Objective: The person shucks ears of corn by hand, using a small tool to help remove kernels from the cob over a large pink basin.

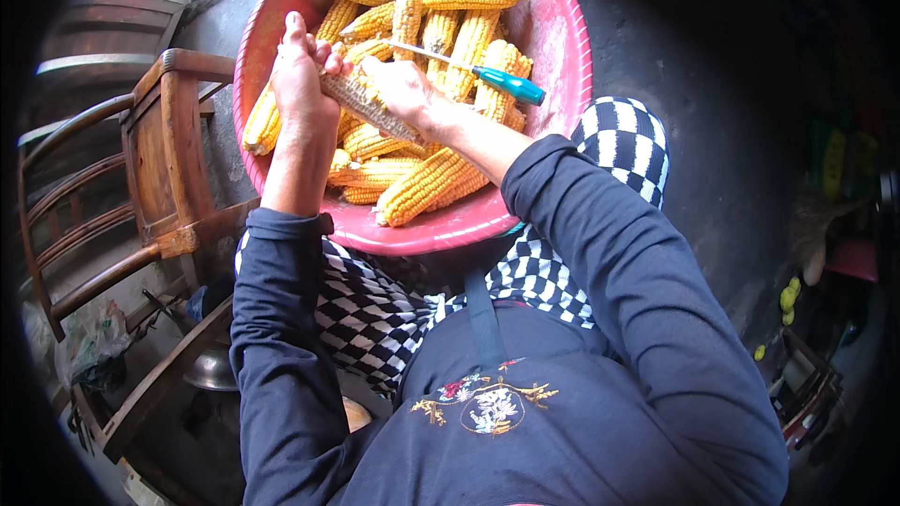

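Observation:
My left hand (304, 74) grips the upper end of a corn cob (369, 107), its thumb pointing up and away. Much of the cob's visible side is bare of kernels. My right hand (404, 91) wraps the same cob from the right, and its fingers hide part of it. Just beyond the right hand, a screwdriver (510, 84) with a teal handle and thin metal shaft lies across the ears. Below and around both hands, several yellow ears of corn (429, 186) fill a red plastic basin (562, 35).
The basin sits at my knees, in checkered trousers (626, 144). A wooden chair (172, 147) stands close on the left, with a metal bowl (213, 369) and a plastic bag (98, 337) lower down. Dark floor (703, 176) lies right; small green-yellow objects (788, 301) are farther off.

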A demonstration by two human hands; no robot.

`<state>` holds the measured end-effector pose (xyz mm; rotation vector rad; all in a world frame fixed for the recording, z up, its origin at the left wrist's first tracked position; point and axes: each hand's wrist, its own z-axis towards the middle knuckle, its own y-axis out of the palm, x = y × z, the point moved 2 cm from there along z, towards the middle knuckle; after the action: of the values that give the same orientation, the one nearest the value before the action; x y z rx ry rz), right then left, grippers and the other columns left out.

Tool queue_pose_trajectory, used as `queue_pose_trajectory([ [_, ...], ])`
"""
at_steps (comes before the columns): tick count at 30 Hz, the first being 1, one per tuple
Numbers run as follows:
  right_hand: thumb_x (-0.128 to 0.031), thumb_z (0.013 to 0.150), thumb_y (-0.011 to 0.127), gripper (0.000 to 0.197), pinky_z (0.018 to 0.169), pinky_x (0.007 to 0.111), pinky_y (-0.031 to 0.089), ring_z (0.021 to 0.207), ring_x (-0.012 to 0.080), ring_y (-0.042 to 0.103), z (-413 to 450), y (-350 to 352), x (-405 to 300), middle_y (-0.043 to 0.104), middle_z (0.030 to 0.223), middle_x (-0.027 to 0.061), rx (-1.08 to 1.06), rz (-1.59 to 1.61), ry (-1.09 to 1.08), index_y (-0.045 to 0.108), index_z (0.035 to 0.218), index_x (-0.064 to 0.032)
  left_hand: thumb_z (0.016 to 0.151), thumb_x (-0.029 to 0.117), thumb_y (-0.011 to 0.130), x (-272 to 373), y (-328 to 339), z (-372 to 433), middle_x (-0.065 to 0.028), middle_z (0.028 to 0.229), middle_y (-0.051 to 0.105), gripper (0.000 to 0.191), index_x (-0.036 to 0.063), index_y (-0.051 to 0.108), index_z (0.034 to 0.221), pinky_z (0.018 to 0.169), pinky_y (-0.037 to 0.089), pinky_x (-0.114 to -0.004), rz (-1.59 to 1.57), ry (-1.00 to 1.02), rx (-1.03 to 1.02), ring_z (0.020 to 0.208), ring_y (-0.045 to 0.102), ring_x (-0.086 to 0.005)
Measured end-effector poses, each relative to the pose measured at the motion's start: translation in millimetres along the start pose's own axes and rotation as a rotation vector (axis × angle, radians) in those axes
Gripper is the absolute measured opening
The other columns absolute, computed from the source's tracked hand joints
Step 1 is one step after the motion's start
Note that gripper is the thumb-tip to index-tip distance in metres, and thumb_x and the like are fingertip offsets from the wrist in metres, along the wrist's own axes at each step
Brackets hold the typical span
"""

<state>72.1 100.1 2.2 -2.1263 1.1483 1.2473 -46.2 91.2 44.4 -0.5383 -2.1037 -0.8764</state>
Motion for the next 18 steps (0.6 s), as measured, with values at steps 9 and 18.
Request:
queue_pose_trajectory([
  [9, -0.071, 0.08, 0.033, 0.066, 0.038, 0.022, 0.037, 0.045, 0.01, 0.05, -29.2, 7.9, -32.2, 0.051, 0.059, 0.0027, -0.309, 0.062, 0.001, 0.053, 0.083, -0.0081, 0.088, 0.043, 0.051, 32.6, -6.3, 17.0, 0.004, 0.051, 0.028, 0.04, 0.0166, 0.036, 0.062, 0.047, 0.036, -0.028, -0.11, 0.02, -0.262, 0.042, 0.031, -0.009],
  [18, -0.045, 0.093, 0.03, 0.043, 0.036, 0.024, 0.035, 0.043, 0.0112, 0.047, -19.7, 8.6, -8.7, 0.052, 0.062, 0.0059, -0.075, 0.232, -0.019, 0.051, 0.089, -0.0077, 0.087, 0.046, 0.051, 30.3, 1.7, 8.4, 0.005, 0.05, 0.026, 0.044, 0.0183, 0.033, 0.058, 0.046, 0.034, -0.026, -0.14, 0.02, -0.398, 0.041, 0.03, -0.008],
])
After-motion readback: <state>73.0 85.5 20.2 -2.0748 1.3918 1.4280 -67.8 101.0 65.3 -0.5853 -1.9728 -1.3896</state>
